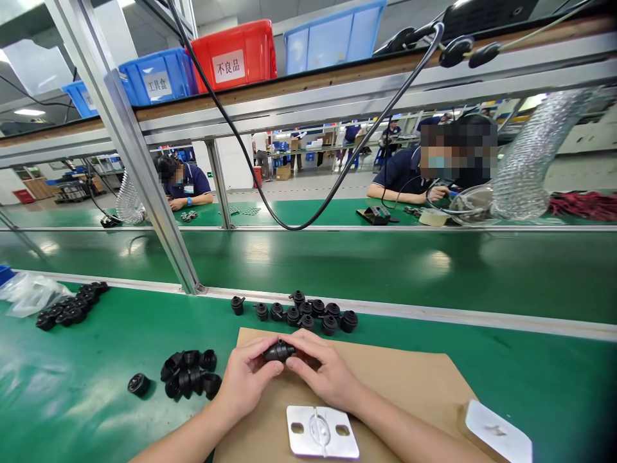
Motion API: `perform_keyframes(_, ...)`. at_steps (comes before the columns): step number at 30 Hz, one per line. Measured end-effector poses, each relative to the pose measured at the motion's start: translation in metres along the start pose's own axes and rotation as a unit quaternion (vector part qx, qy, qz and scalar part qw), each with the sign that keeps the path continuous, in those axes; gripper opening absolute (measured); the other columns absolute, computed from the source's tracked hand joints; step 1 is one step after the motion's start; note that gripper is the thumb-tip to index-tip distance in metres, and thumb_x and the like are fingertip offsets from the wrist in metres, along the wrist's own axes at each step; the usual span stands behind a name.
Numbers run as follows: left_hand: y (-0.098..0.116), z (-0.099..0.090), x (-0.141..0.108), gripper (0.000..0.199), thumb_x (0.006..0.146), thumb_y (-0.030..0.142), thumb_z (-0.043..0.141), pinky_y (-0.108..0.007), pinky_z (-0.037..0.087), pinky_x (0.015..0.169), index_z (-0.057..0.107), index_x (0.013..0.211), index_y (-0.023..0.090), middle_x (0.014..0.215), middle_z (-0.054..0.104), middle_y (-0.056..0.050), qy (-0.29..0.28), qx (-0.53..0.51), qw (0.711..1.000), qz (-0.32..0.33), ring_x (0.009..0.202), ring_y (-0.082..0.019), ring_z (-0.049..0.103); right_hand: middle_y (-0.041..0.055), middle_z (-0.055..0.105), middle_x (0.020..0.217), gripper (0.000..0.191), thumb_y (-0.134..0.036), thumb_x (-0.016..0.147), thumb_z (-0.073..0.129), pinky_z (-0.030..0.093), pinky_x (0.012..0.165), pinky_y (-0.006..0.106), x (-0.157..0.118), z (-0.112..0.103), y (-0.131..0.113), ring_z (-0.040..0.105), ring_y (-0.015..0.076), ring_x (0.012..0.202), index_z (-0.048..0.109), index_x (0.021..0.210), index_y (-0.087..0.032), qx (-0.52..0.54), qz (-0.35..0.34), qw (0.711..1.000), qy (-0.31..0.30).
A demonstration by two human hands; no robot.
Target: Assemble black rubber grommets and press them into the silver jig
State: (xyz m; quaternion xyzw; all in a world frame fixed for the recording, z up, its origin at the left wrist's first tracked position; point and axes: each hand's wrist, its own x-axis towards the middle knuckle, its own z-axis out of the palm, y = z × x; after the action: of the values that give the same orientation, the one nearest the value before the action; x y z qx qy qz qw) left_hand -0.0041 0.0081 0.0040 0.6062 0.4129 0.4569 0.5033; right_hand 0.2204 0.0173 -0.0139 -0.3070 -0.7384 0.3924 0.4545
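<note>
We clamp a black nozzled fitting [278, 351], seemingly plastic, between left hand [244, 378] and right hand [328, 370], over cardboard [405, 379]; a white slotted plate [305, 441] lies nearer.

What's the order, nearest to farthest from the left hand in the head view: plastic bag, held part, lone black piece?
1. held part: at the fingertips of the left hand and right hand.
2. lone black piece: off to the left.
3. plastic bag: far left, farther back.

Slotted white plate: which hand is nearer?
Right. The right hand is just beyond the slotted white plate; the left hand is farther off, beyond and to its left.
</note>
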Motion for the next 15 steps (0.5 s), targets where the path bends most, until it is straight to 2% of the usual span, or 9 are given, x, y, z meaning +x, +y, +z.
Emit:
perform_keyframes(4,0.001,0.0,0.002,0.044,0.08,0.033,0.091,-0.046,0.062,0.11,0.084,0.122,0.025,0.13,0.08,-0.01,-0.002,-0.021,0.999,-0.024,0.122,-0.034,0.075,0.0111,0.07,0.117,0.04,-0.037,0.108,0.063,0.059,0.079,0.037,0.0,-0.001,0.003,0.066,0.0258,0.101,0.067,0.147,-0.03,-0.007,-0.015,1.0,-0.002)
perform_keyframes(11,0.007,-0.002,0.003,0.041,0.079,0.031,0.091,-0.042,0.062,0.108,0.085,0.118,0.023,0.124,0.083,-0.009,-0.015,0.001,1.0,-0.023,0.118,-0.033,0.076,0.0109,0.071,0.121,0.039,-0.029,0.107,0.064,0.061,0.088,0.04,-0.001,0.0,0.01,0.068,0.026,0.105,0.067,0.146,-0.031,-0.028,-0.063,0.998,0.006)
perform_keyframes(15,0.011,-0.003,0.003,0.038,0.081,0.027,0.088,-0.04,0.063,0.103,0.085,0.119,0.023,0.122,0.083,-0.009,-0.028,0.031,0.999,-0.014,0.115,-0.032,0.077,0.0115,0.07,0.125,0.038,-0.025,0.108,0.061,0.062,0.088,0.039,-0.001,0.0,0.011,0.069,0.0255,0.108,0.068,0.145,-0.03,-0.044,-0.08,0.996,-0.001)
